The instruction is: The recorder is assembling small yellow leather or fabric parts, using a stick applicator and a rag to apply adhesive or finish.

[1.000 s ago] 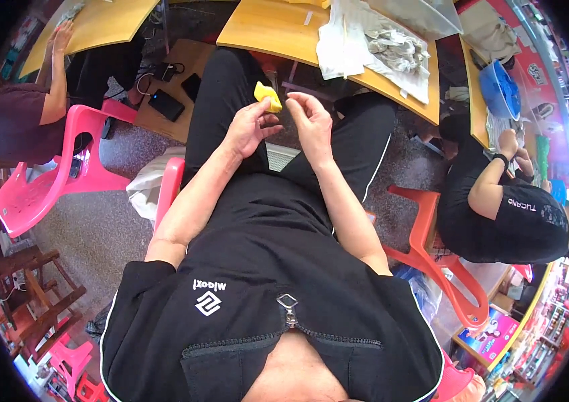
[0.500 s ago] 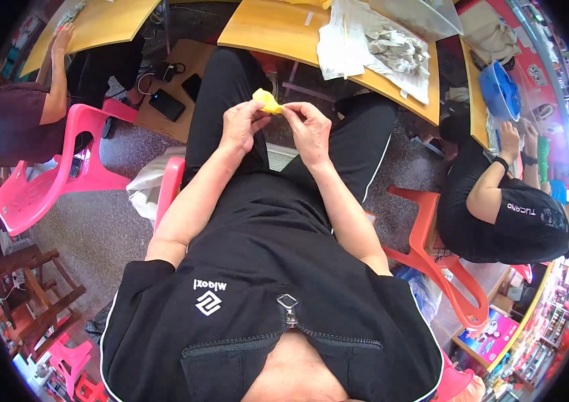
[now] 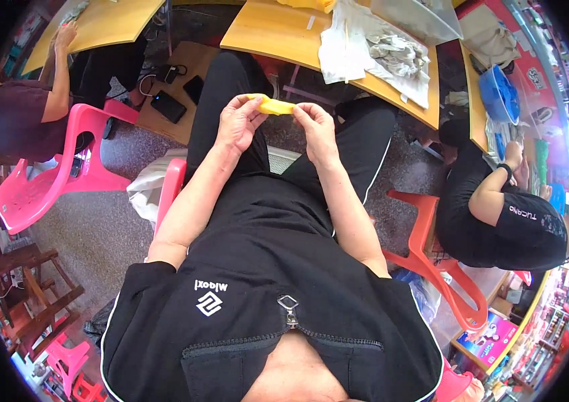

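A small soft yellow piece [image 3: 275, 106], which looks like thin cloth or film, is stretched sideways between my two hands above my lap. Its left end is pinched in the fingers of my left hand [image 3: 238, 123]. Thumb and fingertips of my right hand [image 3: 317, 131] grip the other end. What exactly the piece is I cannot make out. Both hands hang in the air between my knees, short of the table's front edge.
Ahead stands a wooden table [image 3: 274, 33] bearing a white cloth [image 3: 342, 47], a crumpled pale heap [image 3: 398, 57] and a clear bin [image 3: 425, 19]. Pink chair [image 3: 73, 167] at left, orange chair [image 3: 425, 248] at right. Co-workers sit on both sides; a blue basket [image 3: 499, 94] stands at right.
The yellow piece was bunched at my fingertips and is now drawn out longer. My right hand has shifted slightly right, away from the left. The co-worker at right has moved their hands.
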